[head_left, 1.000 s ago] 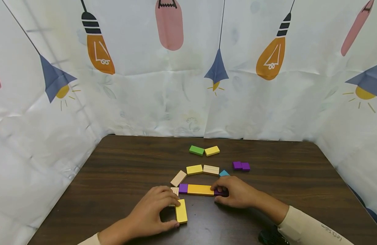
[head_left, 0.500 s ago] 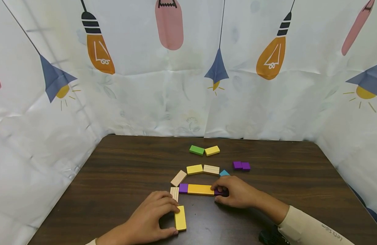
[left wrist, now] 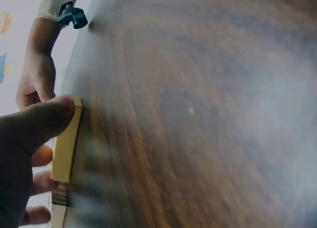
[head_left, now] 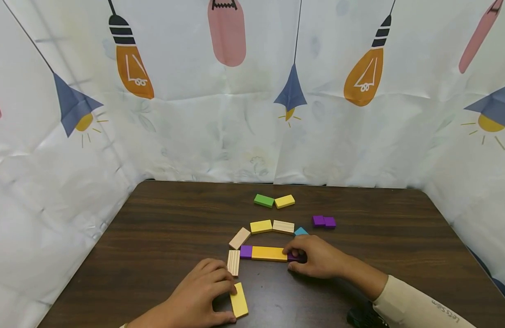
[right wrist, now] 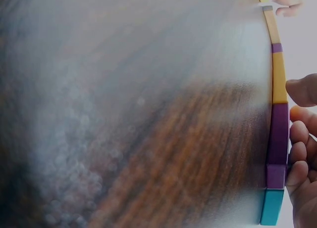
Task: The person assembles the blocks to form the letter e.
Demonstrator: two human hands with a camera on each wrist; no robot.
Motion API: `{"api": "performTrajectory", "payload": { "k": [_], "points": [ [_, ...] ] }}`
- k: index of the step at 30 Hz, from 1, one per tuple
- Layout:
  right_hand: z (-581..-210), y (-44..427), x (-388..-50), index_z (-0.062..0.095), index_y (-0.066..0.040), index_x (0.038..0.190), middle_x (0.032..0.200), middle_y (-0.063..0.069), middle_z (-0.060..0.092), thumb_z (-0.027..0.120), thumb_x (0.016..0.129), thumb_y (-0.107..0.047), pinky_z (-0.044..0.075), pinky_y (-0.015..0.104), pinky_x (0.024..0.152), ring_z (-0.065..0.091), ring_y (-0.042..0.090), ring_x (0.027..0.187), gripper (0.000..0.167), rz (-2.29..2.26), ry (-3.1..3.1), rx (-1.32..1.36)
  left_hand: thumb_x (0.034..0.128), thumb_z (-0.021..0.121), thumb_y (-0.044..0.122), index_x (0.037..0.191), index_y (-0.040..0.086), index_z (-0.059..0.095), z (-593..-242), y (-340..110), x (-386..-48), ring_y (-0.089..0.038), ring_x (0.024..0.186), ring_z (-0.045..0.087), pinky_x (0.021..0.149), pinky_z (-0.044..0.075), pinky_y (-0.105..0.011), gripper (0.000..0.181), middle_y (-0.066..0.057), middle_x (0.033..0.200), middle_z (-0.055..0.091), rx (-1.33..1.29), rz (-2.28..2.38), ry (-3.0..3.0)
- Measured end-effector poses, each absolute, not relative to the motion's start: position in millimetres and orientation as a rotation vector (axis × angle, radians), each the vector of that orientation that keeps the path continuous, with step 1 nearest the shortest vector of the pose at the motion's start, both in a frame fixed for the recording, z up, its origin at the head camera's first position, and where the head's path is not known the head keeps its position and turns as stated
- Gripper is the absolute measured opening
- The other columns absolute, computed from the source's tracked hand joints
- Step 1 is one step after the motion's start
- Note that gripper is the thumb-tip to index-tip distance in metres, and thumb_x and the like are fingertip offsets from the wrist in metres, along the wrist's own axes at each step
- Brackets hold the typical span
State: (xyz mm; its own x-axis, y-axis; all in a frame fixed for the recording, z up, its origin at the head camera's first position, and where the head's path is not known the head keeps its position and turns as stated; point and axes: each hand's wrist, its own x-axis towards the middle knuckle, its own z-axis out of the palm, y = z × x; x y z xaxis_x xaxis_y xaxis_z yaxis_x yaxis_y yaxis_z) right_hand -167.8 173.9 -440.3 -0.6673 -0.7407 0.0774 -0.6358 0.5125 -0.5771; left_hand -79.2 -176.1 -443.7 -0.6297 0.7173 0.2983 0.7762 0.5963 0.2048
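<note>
My left hand (head_left: 199,291) pinches a yellow wooden block (head_left: 240,301) on the table, fingertips at its far end and thumb by its near end. In the left wrist view the thumb covers part of the yellow block (left wrist: 67,144). My right hand (head_left: 318,257) rests over a dark purple block (head_left: 293,258), its fingers loosely bent. From the right wrist, the purple block's (right wrist: 279,134) front side shows uncovered. A longer orange-yellow block (head_left: 270,253) and a small purple block (head_left: 246,252) continue that row leftward. A striped wooden block (head_left: 234,263) stands at the row's left end.
Behind the row curves an arc of a plain wooden block (head_left: 239,238), a yellow block (head_left: 260,227), a striped block (head_left: 283,227) and a partly hidden blue block (head_left: 301,231). Farther back lie green (head_left: 264,200) and yellow (head_left: 284,201) blocks, with purple blocks (head_left: 324,222) right.
My left hand has drawn the yellow block toward me and slightly left, tilting it. The striped block beside it is now fully uncovered. My right hand has stayed in place.
</note>
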Motion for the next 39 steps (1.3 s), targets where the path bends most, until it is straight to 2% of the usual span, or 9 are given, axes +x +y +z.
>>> {"api": "performTrajectory", "payload": {
  "k": [6, 13, 24, 30, 35, 39],
  "points": [
    [-440.2, 173.8, -166.7, 0.072, -0.019, 0.115, 0.095, -0.013, 0.057, 0.078, 0.093, -0.027, 0.049, 0.026, 0.076, 0.052, 0.004, 0.085, 0.024, -0.867, 2.579, -1.190, 0.0807, 0.072, 0.073, 0.095, 0.032, 0.070, -442.6, -174.8, -78.7, -0.012, 0.107, 0.053, 0.098, 0.043, -0.046, 0.043, 0.018, 0.104, 0.061, -1.193, -0.385, -2.654],
    [-438.2, 173.2, -166.3, 0.072, -0.018, 0.113, 0.093, -0.013, 0.056, 0.078, 0.093, -0.026, 0.048, 0.026, 0.075, 0.051, 0.004, 0.084, 0.023, -0.872, 2.584, -1.206, 0.0772, 0.079, 0.068, 0.092, 0.031, 0.069, -443.2, -174.2, -80.2, -0.010, 0.103, 0.052, 0.097, 0.042, -0.041, 0.041, 0.018, 0.101, 0.058, -1.152, -0.378, -2.588],
    [-439.2, 174.0, -166.1, 0.072, -0.017, 0.114, 0.093, -0.014, 0.056, 0.078, 0.092, -0.026, 0.048, 0.026, 0.075, 0.051, 0.004, 0.084, 0.024, -0.877, 2.582, -1.213, 0.0754, 0.081, 0.066, 0.092, 0.032, 0.070, -444.5, -175.6, -81.0, -0.009, 0.103, 0.052, 0.097, 0.040, -0.040, 0.040, 0.018, 0.101, 0.057, -1.129, -0.399, -2.564],
    [-439.3, 174.0, -166.4, 0.072, -0.018, 0.114, 0.094, -0.014, 0.057, 0.078, 0.093, -0.028, 0.048, 0.026, 0.076, 0.052, 0.003, 0.085, 0.024, -0.872, 2.580, -1.201, 0.0780, 0.082, 0.061, 0.103, 0.027, 0.074, -437.1, -173.0, -85.9, -0.010, 0.104, 0.054, 0.097, 0.043, -0.041, 0.043, 0.017, 0.103, 0.059, -1.145, -0.425, -2.555],
    [-438.8, 173.9, -166.1, 0.072, -0.018, 0.114, 0.095, -0.014, 0.057, 0.077, 0.093, -0.029, 0.049, 0.026, 0.076, 0.052, 0.004, 0.085, 0.025, -0.870, 2.579, -1.198, 0.0845, 0.081, 0.052, 0.116, 0.023, 0.073, -427.4, -167.4, -99.3, -0.011, 0.114, 0.054, 0.097, 0.047, -0.043, 0.044, 0.016, 0.114, 0.062, -1.156, -0.462, -2.631],
    [-439.5, 173.6, -166.3, 0.072, -0.018, 0.114, 0.095, -0.014, 0.058, 0.078, 0.093, -0.029, 0.049, 0.027, 0.076, 0.053, 0.004, 0.085, 0.025, -0.879, 2.579, -1.206, 0.0865, 0.082, 0.042, 0.120, 0.019, 0.071, -423.9, -159.9, -115.5, -0.014, 0.121, 0.054, 0.099, 0.047, -0.044, 0.042, 0.011, 0.120, 0.062, -1.195, -0.496, -2.636]
  ]
}}
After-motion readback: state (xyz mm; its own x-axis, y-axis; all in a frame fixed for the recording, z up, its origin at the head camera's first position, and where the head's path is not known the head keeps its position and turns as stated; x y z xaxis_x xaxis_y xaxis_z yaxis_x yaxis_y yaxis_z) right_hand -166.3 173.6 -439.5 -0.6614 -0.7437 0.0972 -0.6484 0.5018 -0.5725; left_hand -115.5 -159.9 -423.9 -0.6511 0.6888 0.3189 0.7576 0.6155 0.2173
